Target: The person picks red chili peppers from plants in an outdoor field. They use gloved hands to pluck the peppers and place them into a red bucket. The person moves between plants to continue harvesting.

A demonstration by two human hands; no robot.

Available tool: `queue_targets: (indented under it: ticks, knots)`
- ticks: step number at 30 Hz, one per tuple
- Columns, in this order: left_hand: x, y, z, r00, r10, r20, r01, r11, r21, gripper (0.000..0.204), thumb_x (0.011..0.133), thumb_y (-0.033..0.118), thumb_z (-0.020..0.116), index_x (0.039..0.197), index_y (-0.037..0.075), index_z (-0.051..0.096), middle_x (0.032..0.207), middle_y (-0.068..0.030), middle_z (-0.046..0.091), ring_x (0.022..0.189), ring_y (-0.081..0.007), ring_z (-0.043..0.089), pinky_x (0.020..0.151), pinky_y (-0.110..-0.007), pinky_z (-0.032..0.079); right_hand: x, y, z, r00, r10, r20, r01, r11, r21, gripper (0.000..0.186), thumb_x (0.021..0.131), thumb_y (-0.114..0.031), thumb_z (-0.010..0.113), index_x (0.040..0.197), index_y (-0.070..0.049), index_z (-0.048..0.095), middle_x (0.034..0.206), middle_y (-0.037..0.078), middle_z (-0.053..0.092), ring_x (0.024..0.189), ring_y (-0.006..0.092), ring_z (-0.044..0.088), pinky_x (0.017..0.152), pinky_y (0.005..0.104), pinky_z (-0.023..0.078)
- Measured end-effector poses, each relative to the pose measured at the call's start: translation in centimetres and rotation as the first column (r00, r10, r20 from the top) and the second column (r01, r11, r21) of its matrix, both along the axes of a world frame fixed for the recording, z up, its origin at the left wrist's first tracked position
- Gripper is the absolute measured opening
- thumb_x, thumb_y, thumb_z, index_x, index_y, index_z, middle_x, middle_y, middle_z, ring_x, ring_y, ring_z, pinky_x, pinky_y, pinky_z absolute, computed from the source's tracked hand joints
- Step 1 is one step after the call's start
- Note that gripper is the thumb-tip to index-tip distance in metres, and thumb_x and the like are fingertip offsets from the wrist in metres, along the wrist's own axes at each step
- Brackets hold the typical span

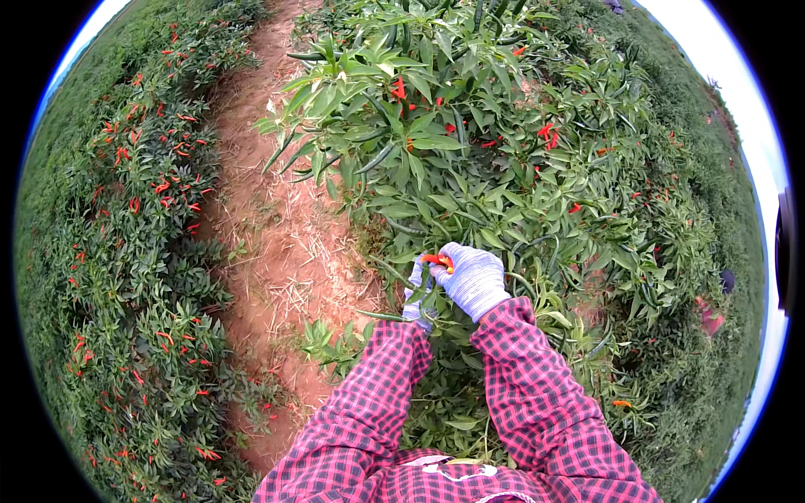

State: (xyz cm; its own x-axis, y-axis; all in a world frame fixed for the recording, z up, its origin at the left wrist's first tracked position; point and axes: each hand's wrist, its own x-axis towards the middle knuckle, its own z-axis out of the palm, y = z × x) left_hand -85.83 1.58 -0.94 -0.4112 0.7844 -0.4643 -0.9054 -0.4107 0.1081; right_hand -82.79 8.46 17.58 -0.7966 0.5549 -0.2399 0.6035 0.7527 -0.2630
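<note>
My right hand, in a pale blue-and-white knit glove, is closed around red and orange chili peppers that poke out at its fingertips. Close beside it on the left is my gloved left hand, partly covered by leaves. Its fingers are mostly hidden, so what it grips does not show. Both hands are in among the leaves of a chili plant. Long dark green chilies and several red ones hang on it, beyond my hands.
Left of the plant runs a reddish dirt path strewn with dry straw. Another row of chili plants with many red fruits lines its far side. More dense foliage spreads to the right, where an orange chili hangs low.
</note>
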Motion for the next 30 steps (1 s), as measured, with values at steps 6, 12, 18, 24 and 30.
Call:
queue_targets:
  ticks: [6, 12, 18, 24, 30]
  knots:
    - [1.1, -1.2, -3.8, 0.429, -0.493, -0.757, -0.135, 0.793, -0.594, 0.016, 0.088, 0.015, 0.047, 0.102, 0.007, 0.051, 0.083, -0.0033, 0.06, 0.07, -0.0122, 0.058, 0.061, -0.027, 0.047, -0.9, -0.7, 0.1, 0.952, 0.03, 0.305, -0.037, 0.999, 0.016, 0.027, 0.079, -0.033, 0.054, 0.093, -0.01, 0.06, 0.086, 0.011, 0.063, 0.08, 0.0276, 0.062, 0.069, 0.039, 0.048]
    - [3.0, -0.5, 1.7, 0.996, -0.003, 0.084, 0.016, 0.988, -0.152, 0.028, 0.09, 0.032, 0.046, 0.095, 0.006, 0.056, 0.079, -0.0052, 0.06, 0.065, -0.0169, 0.057, 0.059, -0.029, 0.048, 2.5, 3.0, -6.5, 0.972, 0.161, 0.171, -0.127, 0.973, -0.19, 0.029, 0.074, -0.029, 0.058, 0.077, -0.001, 0.062, 0.068, 0.015, 0.062, 0.06, 0.028, 0.06, 0.055, 0.0389, 0.047]
    - [0.4, -3.5, -5.6, 0.976, 0.147, -0.162, -0.159, 0.985, -0.063, 0.035, 0.091, 0.029, 0.043, 0.11, 0.001, 0.05, 0.104, -0.0114, 0.056, 0.093, -0.0232, 0.055, 0.08, -0.035, 0.048, 5.1, 3.4, -6.4, 0.749, -0.662, 0.014, -0.424, -0.496, -0.758, 0.021, 0.078, -0.023, 0.059, 0.076, -0.003, 0.054, 0.063, 0.009, 0.054, 0.043, 0.015, 0.047, 0.036, 0.0228, 0.037]
    - [-5.6, -6.6, -2.4, 0.752, 0.422, 0.507, -0.444, 0.892, -0.083, 0.025, 0.089, 0.022, 0.047, 0.102, 0.001, 0.05, 0.118, -0.0187, 0.048, 0.111, -0.0344, 0.043, 0.097, -0.052, 0.033, 6.4, 3.9, -7.2, 0.72, -0.694, 0.016, -0.151, -0.178, -0.972, 0.021, 0.075, -0.008, 0.059, 0.094, 0.0, 0.052, 0.067, 0.007, 0.052, 0.053, 0.0157, 0.05, 0.039, 0.0214, 0.036]
    - [-9.6, -7.0, -3.2, 0.775, 0.49, 0.4, -0.452, 0.871, -0.192, 0.027, 0.089, 0.019, 0.045, 0.107, -0.001, 0.048, 0.115, -0.0175, 0.051, 0.105, -0.0338, 0.048, 0.094, -0.052, 0.037, 3.6, 3.4, -10.2, 0.742, -0.635, 0.214, 0.429, 0.205, -0.88, 0.018, 0.081, -0.02, 0.061, 0.085, -0.003, 0.059, 0.059, 0.005, 0.056, 0.046, 0.0154, 0.054, 0.033, 0.0244, 0.036]
